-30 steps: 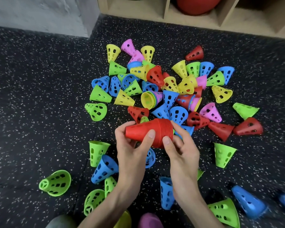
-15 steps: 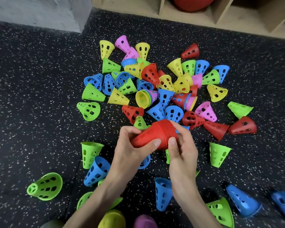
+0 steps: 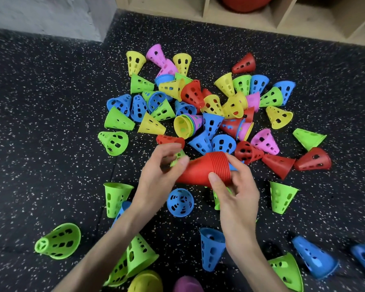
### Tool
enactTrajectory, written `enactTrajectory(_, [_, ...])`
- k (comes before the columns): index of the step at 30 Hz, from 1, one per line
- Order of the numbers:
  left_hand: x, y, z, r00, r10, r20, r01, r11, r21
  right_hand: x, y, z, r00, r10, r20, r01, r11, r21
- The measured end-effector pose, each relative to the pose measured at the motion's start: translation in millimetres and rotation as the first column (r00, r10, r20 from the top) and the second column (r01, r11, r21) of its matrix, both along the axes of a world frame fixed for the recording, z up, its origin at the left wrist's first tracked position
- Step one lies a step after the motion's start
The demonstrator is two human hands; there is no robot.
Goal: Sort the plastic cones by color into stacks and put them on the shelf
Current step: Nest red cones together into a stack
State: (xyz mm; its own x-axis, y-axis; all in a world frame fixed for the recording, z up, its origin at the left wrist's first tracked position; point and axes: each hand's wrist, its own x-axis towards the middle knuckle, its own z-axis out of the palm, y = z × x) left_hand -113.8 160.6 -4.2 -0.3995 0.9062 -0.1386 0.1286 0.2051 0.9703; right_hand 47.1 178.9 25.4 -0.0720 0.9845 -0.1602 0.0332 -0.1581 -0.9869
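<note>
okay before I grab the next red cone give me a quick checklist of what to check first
1. Red stack held: ok, right hand grips its wide end.
2. Left hand free to pick: cannot tell, its fingers curl at the narrow end.
3. Stack one colour: ok, only red rims show.
4. Loose red cone close by: ok, just right of the stack.
5. Shelf has room: cannot tell, mostly out of view.

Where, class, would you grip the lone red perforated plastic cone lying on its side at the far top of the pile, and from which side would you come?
Pinch the red perforated plastic cone across its narrow closed end, which points up and right, away from the pile. Come from above or from the shelf side: the speckled black rubber floor is bare there, and no neighbour touches it.
</note>
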Motion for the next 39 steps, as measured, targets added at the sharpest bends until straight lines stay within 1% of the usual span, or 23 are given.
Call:
enactTrajectory(2, [-15,13,-12,0.988,0.014,-0.151,-0.027,0.996,-0.082,2,0,-1,0.999,-0.043,-0.015,0.043,0.999,-0.016])
enactTrajectory(4, [-29,26,-25,0.949,-0.069,-0.306,0.013,0.983,-0.183,4,0,-1,0.998,-0.055,-0.019,0.055,0.998,-0.027])
enactTrajectory(5, [-34,31,-30,0.931,-0.12,-0.344,0.04,0.972,-0.229,4,0,0,0.998,-0.056,-0.018,0.056,0.998,-0.033])
enactTrajectory(8, [-35,40,-38,0.879,-0.3,-0.372,0.147,0.91,-0.387,4,-2,0,0.999,-0.043,-0.016,0.042,0.998,-0.056])
enactTrajectory(10, [-29,42,-39,0.845,-0.364,-0.392,0.176,0.882,-0.438,4,-2,-1,0.999,-0.044,-0.017,0.043,0.997,-0.065])
enactTrajectory(13, [-27,40,-44,0.841,-0.312,-0.443,0.14,0.915,-0.378,4,-1,-1,0.998,-0.06,-0.029,0.058,0.996,-0.068])
enactTrajectory(16, [-30,36,-47,0.852,-0.201,-0.484,0.062,0.955,-0.289,4,0,1,0.996,-0.088,-0.032,0.087,0.995,-0.048])
enactTrajectory(19, [-33,32,-41,0.879,-0.055,-0.474,-0.047,0.979,-0.2,5,0,1,0.989,-0.143,-0.039,0.142,0.989,-0.027])
enactTrajectory(22, [-30,28,-31,0.879,0.026,-0.477,-0.087,0.99,-0.107,5,1,3,0.981,-0.19,-0.051,0.19,0.982,-0.001])
enactTrajectory(25, [-17,21,-23,0.858,0.008,-0.514,-0.031,0.999,-0.037,7,4,8,0.967,-0.234,-0.097,0.236,0.972,0.011])
enactTrajectory(28, [-2,14,-20,0.843,-0.044,-0.536,0.046,0.999,-0.01,10,9,13,0.959,-0.25,-0.135,0.254,0.967,0.011])
enactTrajectory(31, [9,11,-16,0.848,-0.08,-0.525,0.088,0.996,-0.01,14,11,15,0.953,-0.267,-0.144,0.273,0.962,0.024])
enactTrajectory(35, [13,7,-11,0.866,-0.091,-0.491,0.103,0.995,-0.003,15,13,19,0.943,-0.288,-0.167,0.298,0.954,0.037])
enactTrajectory(39, [13,5,-11,0.871,-0.058,-0.488,0.071,0.997,0.01,14,16,26,0.941,-0.286,-0.183,0.302,0.951,0.066])
